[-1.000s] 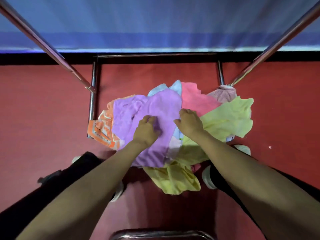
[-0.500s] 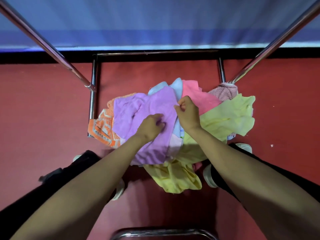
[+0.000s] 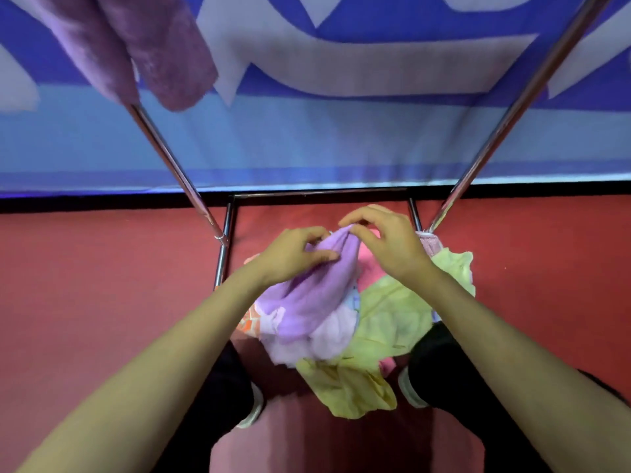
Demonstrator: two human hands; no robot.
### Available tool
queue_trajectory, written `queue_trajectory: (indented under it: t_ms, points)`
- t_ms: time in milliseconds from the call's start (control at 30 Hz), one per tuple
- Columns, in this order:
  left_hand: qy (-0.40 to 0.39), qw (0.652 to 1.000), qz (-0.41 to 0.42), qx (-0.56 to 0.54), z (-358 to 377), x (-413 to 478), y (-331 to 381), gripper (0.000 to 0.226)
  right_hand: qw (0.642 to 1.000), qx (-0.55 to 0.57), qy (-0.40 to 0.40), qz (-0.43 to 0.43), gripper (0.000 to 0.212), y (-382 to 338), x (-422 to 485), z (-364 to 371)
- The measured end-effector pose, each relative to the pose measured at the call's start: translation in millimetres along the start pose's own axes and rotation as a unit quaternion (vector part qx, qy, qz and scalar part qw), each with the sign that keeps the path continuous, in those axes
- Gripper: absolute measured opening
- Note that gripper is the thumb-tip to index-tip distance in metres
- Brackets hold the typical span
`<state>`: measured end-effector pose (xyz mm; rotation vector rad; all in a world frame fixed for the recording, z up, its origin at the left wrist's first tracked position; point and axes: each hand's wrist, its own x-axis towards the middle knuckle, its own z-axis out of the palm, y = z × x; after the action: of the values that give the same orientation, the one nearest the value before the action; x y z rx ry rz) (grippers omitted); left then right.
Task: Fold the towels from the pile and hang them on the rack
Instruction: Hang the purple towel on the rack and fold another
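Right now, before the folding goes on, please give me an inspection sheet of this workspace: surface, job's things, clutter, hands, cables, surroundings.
Surface: red floor; the towel pile lies on it.
Job's things: purple towel held up from the pile; yellow-green towel and orange towel beneath it; hung purple towel over the rack bar.
Clutter: nothing seen.
Hands: left hand and right hand both pinch the purple towel's top.
Cables: nothing seen.
Surroundings: blue banner behind the rack; the person's legs beside the pile.
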<state>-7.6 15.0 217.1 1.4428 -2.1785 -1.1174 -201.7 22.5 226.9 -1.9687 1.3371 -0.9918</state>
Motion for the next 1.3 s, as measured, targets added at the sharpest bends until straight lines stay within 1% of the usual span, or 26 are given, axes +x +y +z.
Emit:
queue_trajectory:
  t_ms: [67, 100, 133, 200, 267, 367, 467, 567, 633, 667, 700, 733, 767, 800, 833, 867, 900, 933, 967, 1033, 1067, 1133, 1167, 1233, 1267, 1300]
  points:
    - [0.008, 1.000, 0.001, 0.010, -6.7, -11.5, 9.4, 0.036, 1.000, 0.002, 0.024, -0.009, 0.016, -12.8, -1.6, -10.0]
    - [0.020, 1.000, -0.004, 0.015, -8.6, -16.8, 11.3, 0.037, 0.999, 0.001, 0.037, -0.011, 0.016, -16.5, -2.5, -13.7]
    - [0.036, 0.999, -0.011, 0.014, -8.3, -21.8, 11.3, 0.034, 0.999, -0.001, 0.048, -0.012, 0.015, -18.0, -4.0, -16.6]
    - [0.092, 0.995, -0.022, -0.019, -3.3, -33.0, 8.6, 0.020, 0.998, -0.007, 0.055, -0.007, 0.014, -13.7, -8.3, -18.8]
    - [0.151, 0.985, -0.025, -0.079, 3.1, -40.8, 7.7, 0.006, 1.000, -0.007, 0.021, 0.011, 0.013, -5.1, -12.5, -15.4]
    - [0.186, 0.969, -0.018, -0.165, -0.1, -37.8, 19.5, 0.008, 0.996, 0.004, -0.083, 0.041, 0.011, 3.3, -12.4, -7.8]
    - [0.252, 0.921, -0.029, -0.294, -14.0, -29.4, 26.3, 0.008, 0.984, 0.034, -0.148, 0.088, 0.008, 6.3, -9.0, -2.2]
    - [0.276, 0.907, -0.020, -0.317, -20.0, -26.9, 27.1, 0.011, 0.973, 0.028, -0.186, 0.137, 0.011, 13.2, -10.8, 9.4]
    - [0.299, 0.896, -0.030, -0.328, -21.4, -27.4, 25.7, 0.010, 0.969, 0.019, -0.189, 0.157, 0.015, 17.8, -12.4, 16.9]
    - [0.319, 0.891, -0.049, -0.318, -23.4, -27.4, 21.7, 0.009, 0.971, 0.015, -0.176, 0.163, 0.013, 19.7, -12.3, 17.9]
    - [0.336, 0.896, -0.076, -0.280, -25.6, -26.7, 14.4, 0.008, 0.974, 0.009, -0.154, 0.164, 0.011, 19.8, -11.5, 17.2]
    - [0.333, 0.915, -0.110, -0.199, -27.5, -25.9, 3.2, 0.007, 0.980, -0.002, -0.129, 0.153, 0.007, 19.3, -10.2, 14.7]
    - [0.306, 0.937, -0.142, -0.093, -28.4, -26.4, -6.4, 0.007, 0.986, -0.018, -0.108, 0.125, 0.004, 18.2, -8.4, 11.9]
    - [0.263, 0.952, -0.156, 0.004, -27.2, -27.4, -13.0, 0.013, 0.990, -0.034, -0.100, 0.088, 0.002, 16.4, -6.6, 10.1]
    - [0.214, 0.965, -0.138, 0.057, -23.6, -27.6, -16.5, 0.025, 0.992, -0.050, -0.104, 0.056, 0.004, 13.1, -5.0, 9.7]
    - [0.168, 0.978, -0.099, 0.070, -17.9, -26.5, -15.6, 0.037, 0.991, -0.067, -0.113, 0.024, 0.008, 9.3, -3.7, 10.4]
    - [0.134, 0.987, -0.061, 0.058, -11.4, -24.1, -11.8, 0.045, 0.989, -0.086, -0.120, -0.005, 0.012, 6.1, -3.1, 12.4]
    - [0.113, 0.992, -0.035, 0.046, -6.0, -21.9, -5.2, 0.043, 0.987, -0.099, -0.123, -0.028, 0.015, 4.2, -2.8, 15.3]
    - [0.102, 0.994, -0.020, 0.037, -2.4, -20.1, 1.7, 0.033, 0.987, -0.100, -0.122, -0.034, 0.017, 1.2, -2.4, 17.2]
    - [0.108, 0.994, -0.001, 0.015, -0.7, -16.6, 7.4, 0.010, 0.991, -0.064, -0.114, -0.009, 0.017, -2.9, -0.2, 17.0]
    - [0.131, 0.991, 0.002, -0.005, -1.7, -15.8, 8.3, 0.006, 0.993, -0.040, -0.108, 0.006, 0.016, -3.1, 1.1, 15.4]
    - [0.193, 0.977, 0.002, -0.089, -5.0, -16.1, 12.0, 0.014, 0.993, -0.006, -0.112, 0.036, 0.009, -1.7, 3.6, 10.5]
    - [0.227, 0.961, -0.007, -0.156, -8.5, -17.3, 14.2, 0.019, 0.991, 0.001, -0.126, 0.053, 0.010, 0.4, 4.2, 7.6]
    - [0.295, 0.913, -0.033, -0.280, -17.6, -19.4, 15.4, 0.020, 0.983, -0.004, -0.161, 0.084, 0.019, 7.1, 3.0, 2.8]
    - [0.327, 0.893, -0.048, -0.304, -23.1, -20.3, 13.0, 0.017, 0.981, -0.017, -0.165, 0.098, 0.021, 10.9, 2.6, 1.2]
    - [0.350, 0.887, -0.069, -0.294, -28.3, -21.4, 8.4, 0.014, 0.981, -0.032, -0.157, 0.109, 0.023, 14.1, 2.6, -0.5]
